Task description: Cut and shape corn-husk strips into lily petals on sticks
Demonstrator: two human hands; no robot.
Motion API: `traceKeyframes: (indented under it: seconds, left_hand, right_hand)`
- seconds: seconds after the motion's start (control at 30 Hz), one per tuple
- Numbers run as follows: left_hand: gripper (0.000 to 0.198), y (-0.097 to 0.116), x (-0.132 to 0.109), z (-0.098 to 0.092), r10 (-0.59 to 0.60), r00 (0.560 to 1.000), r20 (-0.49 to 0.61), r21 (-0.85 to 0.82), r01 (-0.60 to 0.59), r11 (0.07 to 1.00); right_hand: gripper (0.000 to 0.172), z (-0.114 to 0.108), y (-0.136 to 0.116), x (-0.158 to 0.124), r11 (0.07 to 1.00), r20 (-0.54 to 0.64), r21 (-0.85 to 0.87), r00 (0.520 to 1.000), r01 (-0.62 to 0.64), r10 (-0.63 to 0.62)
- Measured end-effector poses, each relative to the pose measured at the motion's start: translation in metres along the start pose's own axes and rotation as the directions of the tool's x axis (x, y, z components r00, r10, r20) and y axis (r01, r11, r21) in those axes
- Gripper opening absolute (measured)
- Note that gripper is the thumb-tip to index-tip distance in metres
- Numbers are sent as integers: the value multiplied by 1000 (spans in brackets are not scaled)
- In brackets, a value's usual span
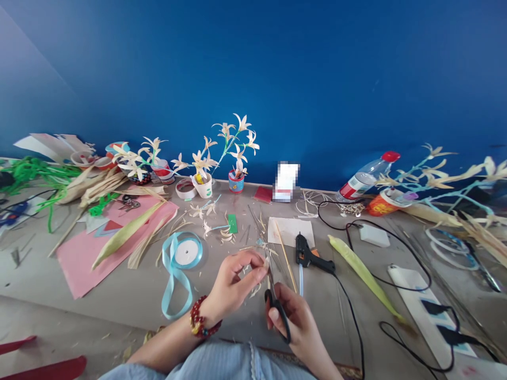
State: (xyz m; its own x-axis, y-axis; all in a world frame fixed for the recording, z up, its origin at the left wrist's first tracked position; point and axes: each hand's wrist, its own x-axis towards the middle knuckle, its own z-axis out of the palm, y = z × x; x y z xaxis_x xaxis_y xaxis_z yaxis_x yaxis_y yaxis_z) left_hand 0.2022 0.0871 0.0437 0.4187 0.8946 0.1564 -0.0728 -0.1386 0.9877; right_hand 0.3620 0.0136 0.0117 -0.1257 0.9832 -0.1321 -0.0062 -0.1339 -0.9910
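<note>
My left hand [240, 282], with a red bead bracelet at the wrist, pinches a small pale husk piece [266, 262] between thumb and fingertips. My right hand [293, 320] is wrapped round the black handles of the scissors [282, 316], whose blades point away from me and reach up beside the husk piece. Whether the blades touch it is too small to tell. Left of my hands lies a blue ribbon roll [187, 252] with a loose loop. A black glue gun [311, 255] rests to the right, near a thin wooden stick [287, 257] and a white paper [291, 226].
Husk flowers stand in a white cup [203, 187] at the back. Pink paper [81, 264] with husks lies left. On the right are a green husk [362, 269], a power strip [428, 316], black cables, a plastic bottle [361, 182] and a red-yellow cup [382, 204].
</note>
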Motion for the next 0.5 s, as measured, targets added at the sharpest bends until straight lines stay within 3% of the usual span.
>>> traceKeyframes:
  seconds: [0.5]
  left_hand:
    - [25, -2, 1, 2, -49, 998, 26, -126, 52, 991]
  right_hand:
    - [56, 1, 5, -1, 998, 5, 65, 1000, 6, -6]
